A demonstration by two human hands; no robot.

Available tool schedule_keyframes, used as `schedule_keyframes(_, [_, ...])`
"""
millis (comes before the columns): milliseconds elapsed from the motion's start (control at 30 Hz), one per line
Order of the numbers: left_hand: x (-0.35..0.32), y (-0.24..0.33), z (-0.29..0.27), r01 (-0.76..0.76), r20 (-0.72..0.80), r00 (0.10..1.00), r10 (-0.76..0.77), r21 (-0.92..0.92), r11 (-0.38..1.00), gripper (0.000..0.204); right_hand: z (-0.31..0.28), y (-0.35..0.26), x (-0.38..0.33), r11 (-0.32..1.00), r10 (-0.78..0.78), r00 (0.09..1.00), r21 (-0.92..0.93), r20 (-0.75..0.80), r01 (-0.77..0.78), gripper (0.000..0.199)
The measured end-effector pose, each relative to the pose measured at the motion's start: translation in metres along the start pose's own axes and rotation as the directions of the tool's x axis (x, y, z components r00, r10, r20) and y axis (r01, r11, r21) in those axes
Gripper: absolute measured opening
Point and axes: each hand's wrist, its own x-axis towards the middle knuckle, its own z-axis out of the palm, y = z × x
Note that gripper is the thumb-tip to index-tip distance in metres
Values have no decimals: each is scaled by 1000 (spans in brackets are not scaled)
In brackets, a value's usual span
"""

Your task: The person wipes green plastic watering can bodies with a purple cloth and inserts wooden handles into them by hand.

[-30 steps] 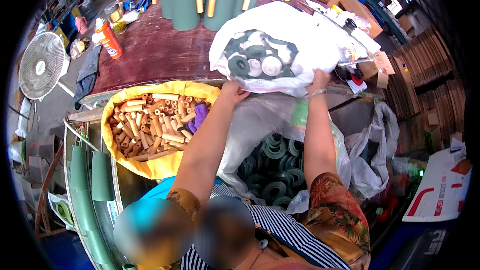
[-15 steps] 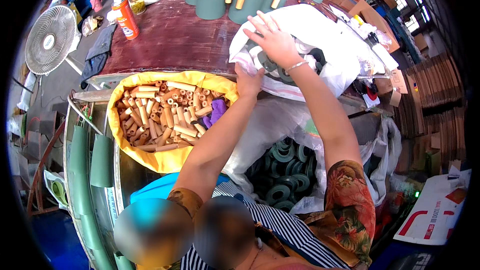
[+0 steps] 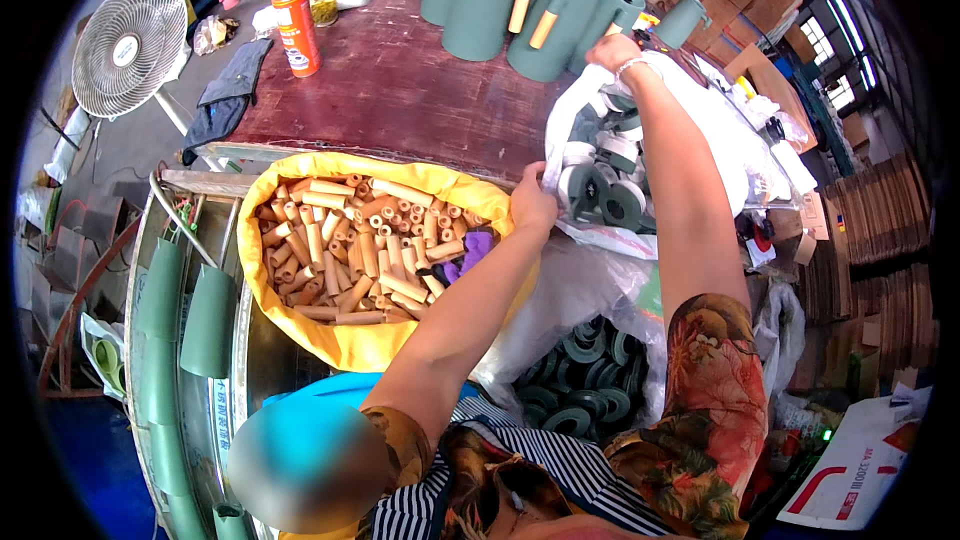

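Observation:
A white plastic bag (image 3: 720, 130) lies on the dark red table (image 3: 400, 90), full of round green and white caps (image 3: 605, 195). My left hand (image 3: 533, 206) grips the bag's near edge at the table's front. My right hand (image 3: 613, 50) is closed on the bag's far edge, beside the green jugs (image 3: 490, 0). Between the two hands the bag's mouth is stretched apart and the caps show inside. Just left of my left hand stands a yellow sack (image 3: 350, 345) of short tan tubes (image 3: 350, 240), with a purple piece (image 3: 472, 248) among them.
A second clear bag of dark green rings (image 3: 580, 385) sits below the table by my right arm. An orange spray can (image 3: 296, 28) and a jar stand at the table's back left. A fan (image 3: 130, 45) stands at left, green sleeves (image 3: 185, 315) below it, cardboard boxes (image 3: 880, 230) at right.
My right hand has moved from the bag's near side up to its far edge, and the bag's mouth has spread wider. My left hand keeps its hold on the near edge.

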Motion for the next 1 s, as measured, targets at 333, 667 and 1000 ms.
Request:
schedule_keyframes(333, [-17, -6, -6, -244, -76, 968, 239, -59, 968, 49, 36, -29, -44, 770, -630, 639, -247, -442, 588, 24])
schedule_keyframes(667, [15, -16, -18, -110, -218, 966, 135, 127, 986, 30, 32, -97, -66, 661, -671, 661, -131, 336, 738, 44])
schedule_keyframes(1000, [-3, 7, -17, 37, 12, 999, -35, -330, 943, 53, 77, -105, -129, 728, -674, 607, -518, -421, 449, 42])
